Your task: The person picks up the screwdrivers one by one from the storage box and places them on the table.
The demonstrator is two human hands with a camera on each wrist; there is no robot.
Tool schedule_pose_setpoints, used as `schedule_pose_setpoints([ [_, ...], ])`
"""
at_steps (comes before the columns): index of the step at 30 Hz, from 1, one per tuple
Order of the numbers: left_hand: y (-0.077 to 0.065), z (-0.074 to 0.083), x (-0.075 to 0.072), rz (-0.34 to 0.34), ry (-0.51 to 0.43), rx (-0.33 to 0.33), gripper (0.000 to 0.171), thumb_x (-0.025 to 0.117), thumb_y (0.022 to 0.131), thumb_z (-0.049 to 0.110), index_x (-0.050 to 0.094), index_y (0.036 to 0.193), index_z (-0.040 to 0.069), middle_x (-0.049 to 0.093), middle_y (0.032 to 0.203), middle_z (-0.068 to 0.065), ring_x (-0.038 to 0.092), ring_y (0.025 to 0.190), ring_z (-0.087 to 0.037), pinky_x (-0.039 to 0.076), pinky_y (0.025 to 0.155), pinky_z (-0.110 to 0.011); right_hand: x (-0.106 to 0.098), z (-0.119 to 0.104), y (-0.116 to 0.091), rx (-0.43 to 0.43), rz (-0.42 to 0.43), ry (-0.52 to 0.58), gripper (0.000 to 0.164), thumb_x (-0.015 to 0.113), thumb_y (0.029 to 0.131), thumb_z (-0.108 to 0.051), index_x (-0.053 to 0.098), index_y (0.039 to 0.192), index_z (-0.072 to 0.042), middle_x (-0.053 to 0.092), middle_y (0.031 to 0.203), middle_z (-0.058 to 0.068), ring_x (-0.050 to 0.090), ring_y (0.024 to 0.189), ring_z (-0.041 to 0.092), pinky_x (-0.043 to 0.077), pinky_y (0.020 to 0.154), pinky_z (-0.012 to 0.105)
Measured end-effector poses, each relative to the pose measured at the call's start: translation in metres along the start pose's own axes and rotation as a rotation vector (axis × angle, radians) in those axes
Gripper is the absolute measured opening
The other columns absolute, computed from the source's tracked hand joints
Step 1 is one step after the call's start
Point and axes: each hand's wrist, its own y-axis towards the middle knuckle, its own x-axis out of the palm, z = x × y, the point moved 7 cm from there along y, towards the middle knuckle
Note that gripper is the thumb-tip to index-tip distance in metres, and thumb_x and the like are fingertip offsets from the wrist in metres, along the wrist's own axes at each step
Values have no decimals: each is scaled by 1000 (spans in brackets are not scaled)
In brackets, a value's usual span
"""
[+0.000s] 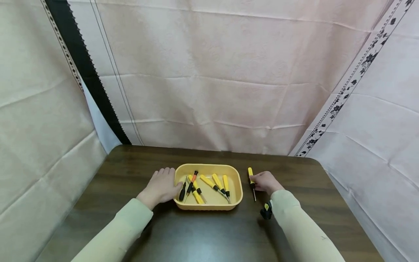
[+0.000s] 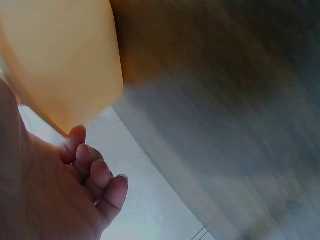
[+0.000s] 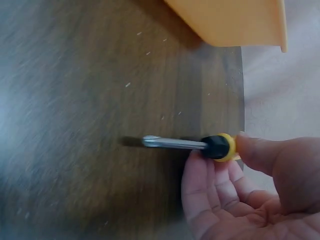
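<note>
My left hand (image 1: 161,184) holds the left end of a yellow plastic tray (image 1: 209,208), thumb over the rim and the other fingers outside. In the left wrist view, loosely bent fingers (image 2: 100,172) lie beside the tray's outer wall (image 2: 65,55); the thumb is mostly hidden. Right of the tray, my right hand (image 1: 266,182) pinches a screwdriver (image 1: 251,176) by its yellow and black handle between thumb and fingers. In the right wrist view its metal shaft (image 3: 175,143) points away from the hand, close over the table.
Inside the tray lie several screwdrivers, among them yellow-handled ones (image 1: 208,181), an orange and black one (image 1: 193,180) and a black-handled one (image 1: 182,191). The dark wooden table (image 1: 209,236) meets a pale cloth backdrop (image 1: 209,91) along its far edge.
</note>
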Motion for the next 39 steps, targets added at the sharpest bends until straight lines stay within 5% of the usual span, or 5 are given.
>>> schedule_pose_setpoints([
  [12, 7, 3, 9, -59, -23, 4, 45, 55, 87, 32, 47, 117, 1, 49, 102, -10, 42, 92, -26, 31, 83, -44, -10, 6, 5, 88, 2, -48, 19, 66, 91, -14, 60, 91, 4, 57, 77, 8, 60, 66, 18, 55, 66, 31],
  [20, 2, -2, 8, -25, 46, -3, 49, 53, 88, 35, 47, 120, -2, 50, 111, -16, 44, 103, -31, 32, 90, -49, -1, 0, 6, 23, -52, -197, 18, 65, 90, -10, 64, 85, 7, 55, 66, 5, 54, 58, 14, 52, 61, 28],
  [30, 4, -1, 9, -97, 10, -66, 45, 47, 92, 33, 47, 122, -1, 50, 110, -14, 43, 98, -29, 32, 89, -48, -4, -8, 4, -3, -16, -319, 19, 67, 89, -10, 64, 78, 6, 52, 61, 4, 52, 54, 14, 51, 57, 28],
  [39, 4, -2, 12, -114, -3, -68, 44, 46, 93, 31, 47, 121, -1, 50, 110, -15, 43, 98, -30, 31, 90, -49, -9, 3, 1, 89, -35, -148, 20, 66, 91, -11, 65, 93, 9, 60, 76, 10, 60, 66, 18, 54, 66, 32],
])
